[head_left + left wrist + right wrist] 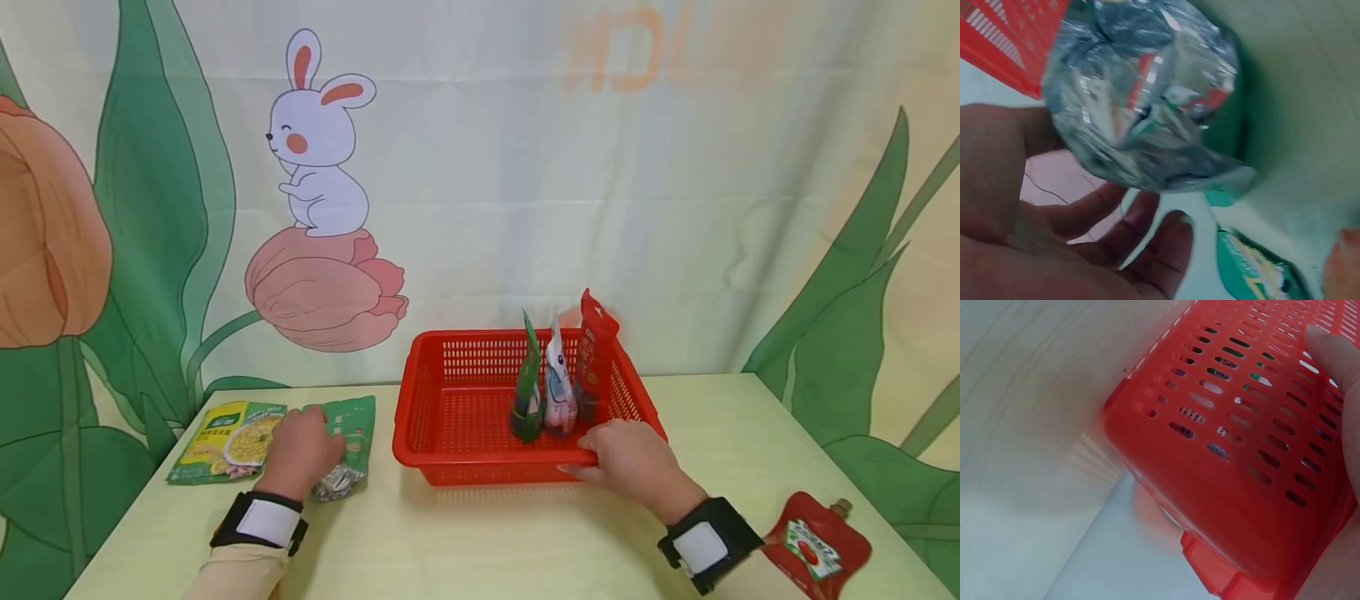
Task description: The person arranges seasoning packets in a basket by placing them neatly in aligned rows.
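Nearest, at the right, 1 red spouted pouch (813,542) lies on the table (450,550). The left hand (303,450) is at 1 green pouch (356,427), fingers loose and spread about it; whether the fingertips touch, I cannot tell. The green pouch lies to that hand's right and partly under it, the nearer of the 2 hands, its long axis running near to far, silvery end toward the person. 1 yellow packet (201,439) lies just left. The right hand (630,462) grips the near right corner of 1 red basket (465,458). Standing in its right half: 1 green packet (528,400), 1 white packet (557,392), 1 red packet (594,358).
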### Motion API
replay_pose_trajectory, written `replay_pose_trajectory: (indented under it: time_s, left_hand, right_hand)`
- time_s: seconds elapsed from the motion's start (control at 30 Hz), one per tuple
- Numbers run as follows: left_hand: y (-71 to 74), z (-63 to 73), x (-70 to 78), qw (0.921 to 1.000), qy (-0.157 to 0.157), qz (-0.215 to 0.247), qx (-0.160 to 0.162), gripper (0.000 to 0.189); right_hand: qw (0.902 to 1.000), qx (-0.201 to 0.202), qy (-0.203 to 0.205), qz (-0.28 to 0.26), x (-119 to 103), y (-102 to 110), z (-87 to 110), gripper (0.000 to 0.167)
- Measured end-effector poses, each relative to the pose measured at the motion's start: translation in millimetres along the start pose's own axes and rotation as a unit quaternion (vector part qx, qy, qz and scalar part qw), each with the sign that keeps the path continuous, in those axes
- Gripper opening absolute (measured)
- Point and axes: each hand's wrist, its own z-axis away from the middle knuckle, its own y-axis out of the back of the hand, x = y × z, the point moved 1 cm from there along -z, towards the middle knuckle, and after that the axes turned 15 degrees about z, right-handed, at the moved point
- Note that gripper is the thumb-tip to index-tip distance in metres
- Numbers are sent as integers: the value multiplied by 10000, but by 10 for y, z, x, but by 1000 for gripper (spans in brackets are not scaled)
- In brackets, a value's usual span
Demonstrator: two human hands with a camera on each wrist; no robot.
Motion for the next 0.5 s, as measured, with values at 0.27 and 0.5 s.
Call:
replay_pose_trajectory:
  time_s: [0.27, 0.5]
  left_hand:
    - [-46, -24, -64, 9935, 1052, -64, -430, 82]
    - [-83, -52, -112, 9900, 1320, -93, -491, 101]
  right_hand:
    - [10000, -29, -41, -13, -10, 1, -1, 24]
    - [10000, 8, 1, 70, 1, -11, 2, 27]
